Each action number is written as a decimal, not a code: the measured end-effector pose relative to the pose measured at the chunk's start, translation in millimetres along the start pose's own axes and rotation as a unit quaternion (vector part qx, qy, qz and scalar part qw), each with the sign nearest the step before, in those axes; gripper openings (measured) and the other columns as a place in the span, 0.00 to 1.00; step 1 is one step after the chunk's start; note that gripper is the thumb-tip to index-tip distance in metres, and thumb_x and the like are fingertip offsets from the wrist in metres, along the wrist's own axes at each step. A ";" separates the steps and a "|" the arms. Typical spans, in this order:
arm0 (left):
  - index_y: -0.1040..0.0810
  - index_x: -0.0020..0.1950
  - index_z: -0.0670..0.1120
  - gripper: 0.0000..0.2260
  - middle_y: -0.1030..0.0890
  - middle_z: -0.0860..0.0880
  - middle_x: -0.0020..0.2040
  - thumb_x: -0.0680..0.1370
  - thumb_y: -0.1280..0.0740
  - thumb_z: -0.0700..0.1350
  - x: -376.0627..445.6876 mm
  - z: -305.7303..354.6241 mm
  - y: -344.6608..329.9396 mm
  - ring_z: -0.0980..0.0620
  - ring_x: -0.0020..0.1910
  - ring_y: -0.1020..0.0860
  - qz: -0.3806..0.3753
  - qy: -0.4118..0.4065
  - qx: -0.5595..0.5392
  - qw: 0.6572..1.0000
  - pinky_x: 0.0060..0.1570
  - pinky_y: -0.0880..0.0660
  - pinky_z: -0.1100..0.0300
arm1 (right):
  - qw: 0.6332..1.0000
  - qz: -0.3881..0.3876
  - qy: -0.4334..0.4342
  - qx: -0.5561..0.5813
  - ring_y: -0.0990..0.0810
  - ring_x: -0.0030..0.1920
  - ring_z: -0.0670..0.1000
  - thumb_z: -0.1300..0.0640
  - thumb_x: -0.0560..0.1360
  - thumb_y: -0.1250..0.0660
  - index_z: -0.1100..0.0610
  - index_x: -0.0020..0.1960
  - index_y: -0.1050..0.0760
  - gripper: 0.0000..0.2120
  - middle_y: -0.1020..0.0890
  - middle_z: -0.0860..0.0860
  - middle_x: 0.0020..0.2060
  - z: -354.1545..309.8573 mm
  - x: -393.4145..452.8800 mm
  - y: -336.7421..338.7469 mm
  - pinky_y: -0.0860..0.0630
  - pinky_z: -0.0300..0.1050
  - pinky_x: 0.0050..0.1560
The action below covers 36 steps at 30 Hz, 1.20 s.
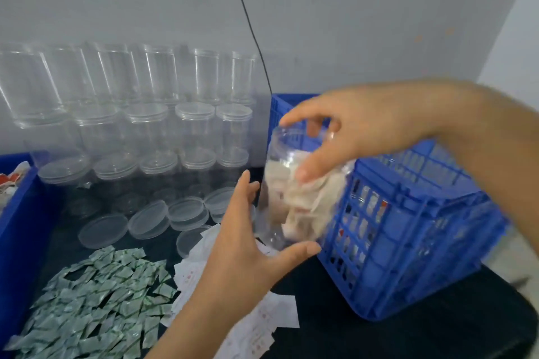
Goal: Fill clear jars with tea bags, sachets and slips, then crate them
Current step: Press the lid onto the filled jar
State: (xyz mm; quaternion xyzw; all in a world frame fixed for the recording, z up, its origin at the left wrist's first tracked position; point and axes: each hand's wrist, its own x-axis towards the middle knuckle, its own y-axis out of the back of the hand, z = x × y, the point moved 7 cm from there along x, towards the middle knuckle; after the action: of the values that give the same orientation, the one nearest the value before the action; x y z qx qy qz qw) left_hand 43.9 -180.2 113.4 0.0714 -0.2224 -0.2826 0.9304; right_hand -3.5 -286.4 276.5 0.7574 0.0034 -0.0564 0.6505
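Observation:
A clear jar (280, 213) with white tea bags inside hangs tilted above the table, just left of the blue crate (414, 245). My right hand (358, 131) grips its open mouth from above, thumb on the side wall. My left hand (248, 245) cups the jar's base, thumb under it and fingers along its left side. A heap of green-white sachets (96, 300) lies at the front left. White slips (262, 320) with red print lie under my left forearm.
Stacked empty clear jars (151, 125) line the wall at the back left. Loose clear lids (148, 220) lie before them. A blue bin (17, 213) holding red-white packets stands at the far left. A black cable (248, 17) runs down the grey wall.

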 end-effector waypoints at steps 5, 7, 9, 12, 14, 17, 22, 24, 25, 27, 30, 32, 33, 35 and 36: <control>0.46 0.74 0.63 0.46 0.39 0.70 0.66 0.59 0.37 0.72 27.8 -8.5 -7.5 0.73 0.63 0.41 -0.014 0.005 0.087 0.996 0.57 0.40 0.73 | 0.966 0.177 -0.150 0.118 0.20 0.46 0.51 0.33 0.51 0.29 0.44 0.50 0.22 0.30 0.19 0.47 0.54 91.0 -11.4 103.9 0.24 0.44 0.42; 0.44 0.74 0.61 0.42 0.39 0.69 0.65 0.61 0.38 0.71 34.3 -14.9 -18.0 0.71 0.62 0.41 -0.036 0.005 0.115 0.993 0.60 0.40 0.69 | 0.949 0.193 -0.221 0.119 0.22 0.44 0.53 0.40 0.65 0.26 0.49 0.55 0.23 0.22 0.21 0.54 0.61 141.3 -7.2 120.8 0.24 0.45 0.43; 0.43 0.74 0.60 0.38 0.39 0.68 0.64 0.66 0.36 0.67 38.6 -23.5 -25.6 0.70 0.61 0.40 -0.044 0.007 0.135 0.990 0.60 0.39 0.69 | 0.941 0.177 -0.278 0.081 0.24 0.46 0.56 0.49 0.73 0.26 0.54 0.61 0.25 0.20 0.25 0.58 0.65 191.7 1.2 121.3 0.23 0.45 0.40; 0.43 0.74 0.58 0.34 0.37 0.67 0.63 0.72 0.32 0.60 42.8 -36.2 -29.8 0.69 0.62 0.39 -0.043 0.012 0.155 0.987 0.59 0.38 0.69 | 0.928 0.124 -0.348 0.052 0.25 0.58 0.61 0.54 0.73 0.24 0.57 0.71 0.31 0.31 0.30 0.56 0.62 250.5 10.8 89.4 0.22 0.48 0.38; 0.42 0.75 0.56 0.33 0.35 0.64 0.66 0.73 0.31 0.58 47.0 -42.9 -30.6 0.67 0.63 0.38 -0.044 0.014 0.171 0.984 0.61 0.34 0.66 | 0.924 0.091 -0.370 0.044 0.26 0.61 0.61 0.56 0.72 0.23 0.57 0.73 0.34 0.34 0.32 0.55 0.62 279.1 17.5 62.0 0.20 0.51 0.42; 0.42 0.75 0.55 0.32 0.34 0.60 0.69 0.75 0.32 0.56 55.8 -46.8 -33.0 0.63 0.67 0.36 -0.047 0.013 0.186 0.981 0.62 0.36 0.67 | 0.921 0.056 -0.384 0.023 0.26 0.58 0.60 0.56 0.71 0.22 0.56 0.74 0.36 0.37 0.32 0.55 0.61 311.7 26.7 29.9 0.18 0.53 0.43; 0.40 0.74 0.55 0.29 0.32 0.58 0.69 0.76 0.33 0.55 74.0 -42.5 -46.2 0.62 0.66 0.34 -0.052 -0.007 0.188 0.981 0.60 0.38 0.68 | 0.921 0.005 -0.384 -0.069 0.26 0.54 0.58 0.49 0.69 0.21 0.56 0.76 0.38 0.42 0.29 0.57 0.67 345.7 41.2 -6.0 0.22 0.47 0.39; 0.39 0.73 0.55 0.28 0.32 0.60 0.67 0.76 0.33 0.55 80.7 -39.1 -52.8 0.65 0.63 0.34 -0.054 -0.020 0.189 0.980 0.59 0.37 0.69 | 0.913 -0.032 -0.386 -0.128 0.25 0.62 0.59 0.43 0.68 0.22 0.54 0.76 0.38 0.44 0.29 0.56 0.70 354.7 45.7 -18.0 0.24 0.47 0.52; 0.38 0.72 0.55 0.27 0.31 0.60 0.66 0.76 0.33 0.55 83.4 -37.9 -55.7 0.66 0.61 0.34 -0.055 -0.025 0.191 0.980 0.58 0.37 0.69 | 0.908 -0.056 -0.387 -0.150 0.26 0.65 0.58 0.41 0.68 0.22 0.53 0.77 0.39 0.45 0.29 0.55 0.71 358.9 47.3 -26.0 0.26 0.46 0.57; 0.37 0.72 0.55 0.27 0.30 0.60 0.65 0.75 0.33 0.56 87.7 -37.1 -61.0 0.65 0.62 0.33 -0.056 -0.032 0.191 0.979 0.58 0.36 0.69 | 0.900 -0.105 -0.385 -0.175 0.27 0.67 0.56 0.38 0.66 0.22 0.51 0.77 0.40 0.47 0.28 0.53 0.70 366.8 50.3 -44.4 0.28 0.45 0.57; 0.36 0.71 0.55 0.26 0.30 0.61 0.64 0.75 0.33 0.56 91.2 -38.1 -68.8 0.66 0.60 0.33 -0.056 -0.041 0.192 0.979 0.57 0.37 0.70 | 0.894 -0.159 -0.376 -0.183 0.28 0.68 0.56 0.40 0.67 0.22 0.51 0.78 0.42 0.47 0.29 0.53 0.71 377.5 53.6 -73.1 0.29 0.46 0.61; 0.36 0.71 0.56 0.26 0.30 0.62 0.62 0.75 0.33 0.56 92.5 -38.9 -72.7 0.67 0.59 0.33 -0.054 -0.048 0.193 0.978 0.57 0.38 0.71 | 0.895 -0.182 -0.368 -0.176 0.29 0.69 0.56 0.41 0.68 0.22 0.52 0.78 0.43 0.47 0.32 0.54 0.73 382.8 54.5 -86.2 0.29 0.45 0.60; 0.36 0.71 0.56 0.26 0.30 0.63 0.62 0.75 0.33 0.56 93.0 -39.3 -74.2 0.67 0.59 0.33 -0.053 -0.050 0.193 0.978 0.57 0.37 0.70 | 0.898 -0.190 -0.360 -0.168 0.28 0.69 0.57 0.42 0.68 0.22 0.53 0.78 0.43 0.47 0.32 0.55 0.73 384.3 55.9 -91.6 0.29 0.46 0.62; 0.36 0.71 0.56 0.26 0.30 0.63 0.61 0.75 0.32 0.55 94.7 -39.7 -76.3 0.67 0.59 0.33 -0.053 -0.051 0.190 0.979 0.58 0.37 0.70 | 0.904 -0.207 -0.340 -0.156 0.27 0.68 0.58 0.43 0.68 0.21 0.53 0.78 0.43 0.47 0.32 0.56 0.73 384.8 59.6 -103.0 0.27 0.51 0.65; 0.35 0.71 0.55 0.26 0.30 0.63 0.61 0.75 0.32 0.55 95.6 -39.6 -76.8 0.67 0.59 0.33 -0.051 -0.051 0.188 0.980 0.57 0.37 0.70 | 0.906 -0.214 -0.331 -0.156 0.27 0.68 0.58 0.43 0.69 0.21 0.54 0.78 0.43 0.47 0.32 0.56 0.73 384.5 61.8 -108.1 0.27 0.52 0.66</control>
State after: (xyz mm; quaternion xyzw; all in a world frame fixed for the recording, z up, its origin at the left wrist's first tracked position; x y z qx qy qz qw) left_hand 94.8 -296.9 94.0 0.2415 -0.3146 -0.2857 0.8724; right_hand 18.3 -653.0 107.8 0.5654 -0.0419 -0.4404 0.6961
